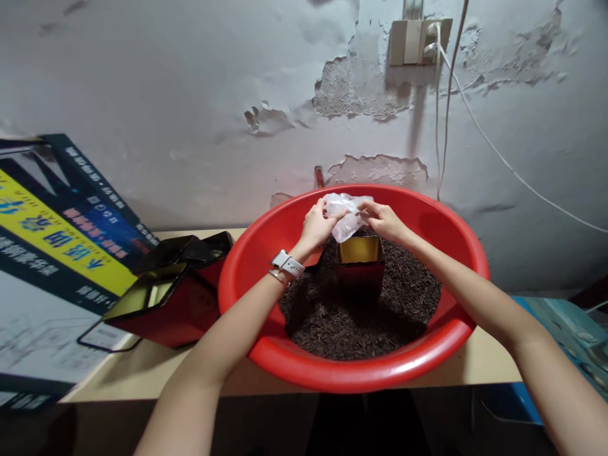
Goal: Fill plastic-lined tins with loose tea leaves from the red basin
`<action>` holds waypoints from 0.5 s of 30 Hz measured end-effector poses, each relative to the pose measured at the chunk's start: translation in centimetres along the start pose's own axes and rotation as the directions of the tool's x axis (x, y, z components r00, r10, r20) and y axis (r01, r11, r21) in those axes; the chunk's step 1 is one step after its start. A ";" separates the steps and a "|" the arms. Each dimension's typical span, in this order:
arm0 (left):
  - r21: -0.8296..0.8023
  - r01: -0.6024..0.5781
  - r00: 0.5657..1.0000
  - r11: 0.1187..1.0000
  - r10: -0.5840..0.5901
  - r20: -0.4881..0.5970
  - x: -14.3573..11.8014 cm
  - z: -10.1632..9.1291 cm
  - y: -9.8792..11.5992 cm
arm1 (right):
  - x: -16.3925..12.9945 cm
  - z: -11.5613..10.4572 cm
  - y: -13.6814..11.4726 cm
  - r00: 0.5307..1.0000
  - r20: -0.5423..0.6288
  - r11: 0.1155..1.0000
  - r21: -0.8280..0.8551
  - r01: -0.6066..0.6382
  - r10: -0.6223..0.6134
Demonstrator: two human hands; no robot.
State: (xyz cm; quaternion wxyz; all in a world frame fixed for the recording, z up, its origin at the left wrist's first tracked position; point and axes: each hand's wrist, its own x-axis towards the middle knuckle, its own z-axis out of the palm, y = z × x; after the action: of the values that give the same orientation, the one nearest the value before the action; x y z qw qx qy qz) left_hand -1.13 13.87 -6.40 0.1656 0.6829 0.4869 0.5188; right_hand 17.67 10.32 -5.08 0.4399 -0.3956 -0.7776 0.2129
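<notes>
While the left hand (318, 227) and the right hand (384, 221) both hold the bag (350, 223) with their fingers over the red basin (361, 375), the open tin (361, 269) stands near it, upon the dark leaves (349, 335) inside.

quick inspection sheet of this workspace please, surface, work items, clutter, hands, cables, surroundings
Surface: pale tabletop, seen only in part around the red basin.
Work items: basin holds dark loose shreds; an open tin, gold inside, stands among them.
Clutter: more tins left of the basin, at least one open; a large printed box beside them.
Hands: left hand and right hand both hold a crumpled, translucent plastic bag above the basin.
Cables: cords hang by the wall outlet; one trails right.
Surroundings: peeling wall; blue object at right, partly hidden.
</notes>
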 end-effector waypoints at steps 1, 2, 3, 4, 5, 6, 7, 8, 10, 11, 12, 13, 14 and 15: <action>-0.016 0.010 1.000 1.000 -0.009 0.017 0.3 0.0 -0.5 | -0.1 0.2 -0.1 0.999 0.024 0.998 -0.053 0.026 -0.025; -0.049 0.016 1.000 0.999 -0.014 0.025 0.5 0.0 -0.8 | -0.2 0.4 -0.1 0.998 0.027 0.992 -0.113 0.058 -0.055; -0.104 0.019 1.000 0.994 -0.016 0.026 0.8 -0.1 -1.0 | -0.2 0.5 -0.1 0.996 0.010 0.981 -0.175 0.087 -0.086; -0.175 0.018 1.000 0.984 -0.013 0.026 0.9 -0.1 -1.0 | -0.2 0.5 0.0 0.993 -0.027 0.966 -0.237 0.105 -0.114; -0.251 0.014 1.000 0.968 -0.006 0.031 1.1 -0.2 -0.9 | -0.2 0.5 0.2 0.987 -0.081 0.949 -0.296 0.109 -0.139; -0.320 0.007 0.999 0.947 0.008 0.046 1.2 -0.4 -0.6 | -0.1 0.4 0.4 0.976 -0.150 0.934 -0.345 0.097 -0.157; -0.374 -0.004 0.997 0.927 0.034 0.072 1.2 -0.5 -0.2 | 0.0 0.1 0.7 0.960 -0.225 0.922 -0.381 0.072 -0.168; -0.412 -0.021 0.992 0.911 0.071 0.107 1.1 -0.7 0.3 | 0.1 -0.2 1.0 0.939 -0.297 0.913 -0.406 0.040 -0.173; -0.462 -0.052 0.969 0.885 0.157 0.191 0.8 -0.9 1.3 | 0.4 -1.3 1.6 0.895 -0.408 0.906 -0.422 -0.011 -0.180; -0.485 -0.055 0.956 0.873 0.187 0.227 0.6 -0.9 1.8 | 0.5 -1.9 1.8 0.879 -0.440 0.907 -0.420 -0.022 -0.183; -0.506 -0.047 0.947 0.861 0.200 0.251 0.3 -0.9 2.2 | 0.6 -2.6 2.0 0.869 -0.458 0.910 -0.414 -0.024 -0.186; -0.523 -0.030 0.944 0.852 0.196 0.266 0.1 -0.9 2.6 | 0.7 -3.2 2.1 0.862 -0.470 0.914 -0.406 -0.021 -0.189; -0.533 -0.007 0.945 0.846 0.179 0.272 -0.1 -0.8 2.9 | 0.8 -3.8 2.1 0.855 -0.484 0.918 -0.397 -0.023 -0.188; -0.537 0.018 0.950 0.843 0.153 0.273 -0.2 -0.8 3.1 | 0.8 -4.3 2.2 0.846 -0.502 0.922 -0.385 -0.033 -0.179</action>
State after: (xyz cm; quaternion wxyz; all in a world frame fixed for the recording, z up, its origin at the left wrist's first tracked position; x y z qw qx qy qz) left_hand -0.27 12.01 -4.00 0.4032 0.6985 0.2676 0.5272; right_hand 22.01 12.20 -3.89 0.5593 -0.4857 -0.6675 -0.0757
